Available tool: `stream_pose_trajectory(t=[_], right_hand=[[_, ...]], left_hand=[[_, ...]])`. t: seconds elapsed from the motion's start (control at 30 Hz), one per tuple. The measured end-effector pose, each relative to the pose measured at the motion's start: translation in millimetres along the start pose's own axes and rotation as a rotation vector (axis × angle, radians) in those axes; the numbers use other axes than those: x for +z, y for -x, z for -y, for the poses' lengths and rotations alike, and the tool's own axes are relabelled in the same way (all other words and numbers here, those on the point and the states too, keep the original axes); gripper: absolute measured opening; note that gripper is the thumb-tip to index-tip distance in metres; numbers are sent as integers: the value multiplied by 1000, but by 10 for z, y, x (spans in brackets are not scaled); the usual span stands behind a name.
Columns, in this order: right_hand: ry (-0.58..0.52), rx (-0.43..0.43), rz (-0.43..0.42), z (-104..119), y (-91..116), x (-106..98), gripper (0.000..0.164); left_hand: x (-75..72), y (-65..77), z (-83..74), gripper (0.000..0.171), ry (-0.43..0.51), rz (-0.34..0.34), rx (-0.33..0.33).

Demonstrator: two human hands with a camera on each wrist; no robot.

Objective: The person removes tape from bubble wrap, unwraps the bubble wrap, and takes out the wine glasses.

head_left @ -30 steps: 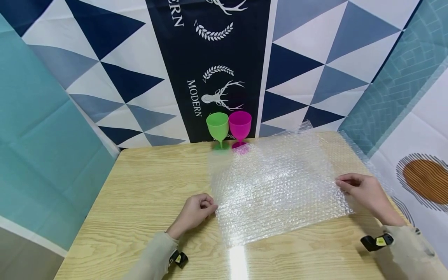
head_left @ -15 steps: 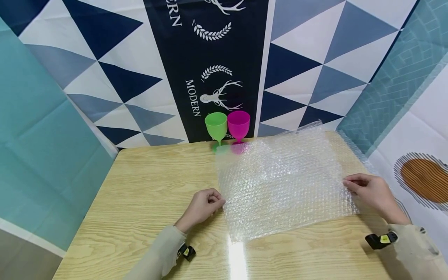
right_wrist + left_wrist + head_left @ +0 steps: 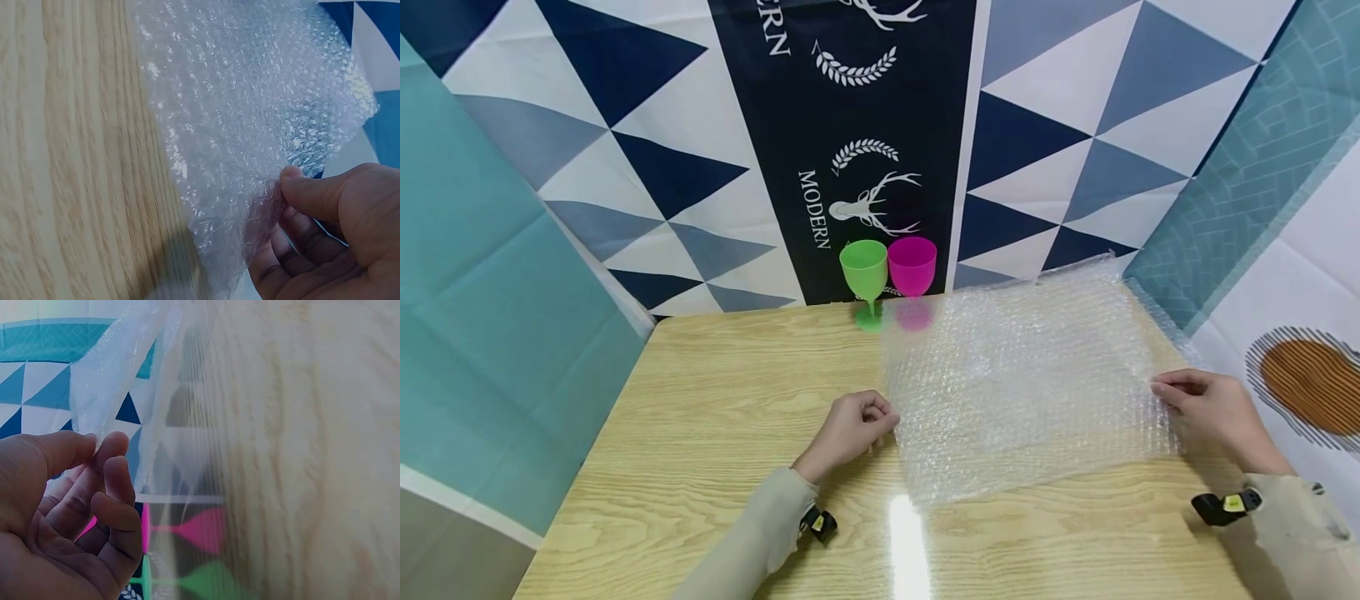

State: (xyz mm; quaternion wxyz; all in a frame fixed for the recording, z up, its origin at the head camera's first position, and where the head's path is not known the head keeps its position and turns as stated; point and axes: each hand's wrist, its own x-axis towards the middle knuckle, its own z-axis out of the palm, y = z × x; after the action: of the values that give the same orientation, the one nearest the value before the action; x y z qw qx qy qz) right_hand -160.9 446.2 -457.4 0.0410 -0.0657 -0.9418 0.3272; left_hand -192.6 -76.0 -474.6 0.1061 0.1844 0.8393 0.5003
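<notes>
A clear sheet of bubble wrap (image 3: 1030, 383) is spread between the two hands above the table. Its left edge is pinched between thumb and forefinger by my left hand (image 3: 855, 425); the left wrist view shows that edge at the fingertips (image 3: 112, 445). On the opposite side my right hand (image 3: 1213, 412) pinches the right edge, thumb uppermost in the right wrist view, where the bubble wrap (image 3: 225, 137) hangs down from the grip. Behind the sheet stand a green goblet (image 3: 865, 271) and a pink goblet (image 3: 913, 267), side by side and upright. The sheet covers the pink goblet's foot from view.
The wood-grain table (image 3: 722, 392) runs back to a patterned wall cloth (image 3: 700, 167). More bubble wrap (image 3: 1161, 317) lies along the table's right edge. A black wrist camera (image 3: 818, 523) sits at the left cuff, another camera (image 3: 1225, 506) at the right.
Both hands have moved to the right with the bubble wrap, the left one also a little farther forward. The green goblet's foot is now uncovered. Neither goblet has moved.
</notes>
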Motion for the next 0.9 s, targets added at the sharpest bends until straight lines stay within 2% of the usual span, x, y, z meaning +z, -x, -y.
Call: stream_pose_trajectory(t=[0.4,0.57,0.7,0.9], right_hand=[[1,26,-18,-151,-61,-66,43],[-4,28,-20,-198,-98,-130,43],[28,33,-31,-227,-113,-211,43],[44,48,-29,-292,-169,-266,42]], left_hand=[[153,-204,-120,10,-18,10,10],[196,-290,-164,10,2,18,12],[247,-359,-207,11,26,29,13],[322,-470,-259,11,11,23,6]])
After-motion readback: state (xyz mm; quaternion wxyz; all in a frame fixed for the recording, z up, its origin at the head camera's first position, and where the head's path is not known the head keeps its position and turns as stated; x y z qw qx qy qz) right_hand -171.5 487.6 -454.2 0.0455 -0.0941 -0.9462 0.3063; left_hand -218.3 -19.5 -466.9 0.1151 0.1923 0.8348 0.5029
